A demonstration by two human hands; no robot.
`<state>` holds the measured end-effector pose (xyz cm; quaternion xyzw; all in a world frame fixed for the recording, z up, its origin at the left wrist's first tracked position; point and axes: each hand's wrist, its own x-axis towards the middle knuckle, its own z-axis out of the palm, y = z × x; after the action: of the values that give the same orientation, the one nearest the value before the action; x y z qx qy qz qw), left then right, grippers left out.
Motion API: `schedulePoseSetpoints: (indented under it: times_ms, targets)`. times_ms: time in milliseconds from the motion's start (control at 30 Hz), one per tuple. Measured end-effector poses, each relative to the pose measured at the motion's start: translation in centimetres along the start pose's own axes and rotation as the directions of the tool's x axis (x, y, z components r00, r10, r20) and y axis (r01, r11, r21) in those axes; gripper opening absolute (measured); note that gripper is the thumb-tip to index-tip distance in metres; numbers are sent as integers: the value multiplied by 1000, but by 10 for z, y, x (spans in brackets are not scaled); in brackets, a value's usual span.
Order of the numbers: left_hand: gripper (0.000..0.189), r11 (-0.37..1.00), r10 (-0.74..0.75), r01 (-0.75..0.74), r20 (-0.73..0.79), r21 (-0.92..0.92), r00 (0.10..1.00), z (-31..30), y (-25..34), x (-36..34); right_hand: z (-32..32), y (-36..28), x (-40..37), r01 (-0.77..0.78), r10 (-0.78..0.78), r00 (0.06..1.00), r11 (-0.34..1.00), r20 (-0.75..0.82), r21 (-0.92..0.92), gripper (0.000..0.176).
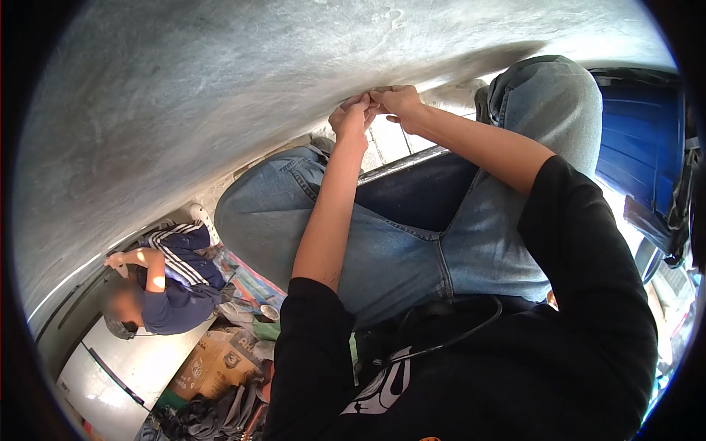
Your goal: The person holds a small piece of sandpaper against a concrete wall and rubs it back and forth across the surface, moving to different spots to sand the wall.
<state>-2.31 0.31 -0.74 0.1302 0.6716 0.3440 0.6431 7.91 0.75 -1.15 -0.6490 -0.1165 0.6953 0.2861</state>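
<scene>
A large grey, scuffed metal panel point(220, 95) fills the upper left of the view. My left hand point(351, 117) and my right hand point(397, 99) meet at its lower edge, just beyond my jeans-clad knees point(412, 250). The fingers of both hands are pinched together against that edge, and the fingertips touch each other. Whether something small sits between them is hidden. Both forearms are bare, and I wear a black shirt.
Another person in a dark blue striped top point(176, 283) crouches at the left, with a hand on the same panel's edge. Below them lie a white panel point(125, 367), a cardboard box point(220, 360) and dark cloths point(213, 419). A blue barrel point(640, 140) stands at the right.
</scene>
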Motion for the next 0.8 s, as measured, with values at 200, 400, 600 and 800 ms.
schedulePoseSetpoints:
  times_ms: [200,400,600,800]
  targets:
    - [12,995,80,-83,-63,-45,995,5,2,-5,-1,-3,-4,-32,28,999,996,47,88,12]
    - [12,994,72,-74,-35,-83,997,2,0,-1,2,0,-3,-47,45,998,997,32,61,11]
    - [12,998,53,-54,-54,-22,997,1,5,-6,1,-1,-6,33,-34,999,997,23,71,13]
    - [19,999,29,-30,-39,-25,999,-2,8,-8,3,-1,-4,-10,9,1000,997,17,74,10]
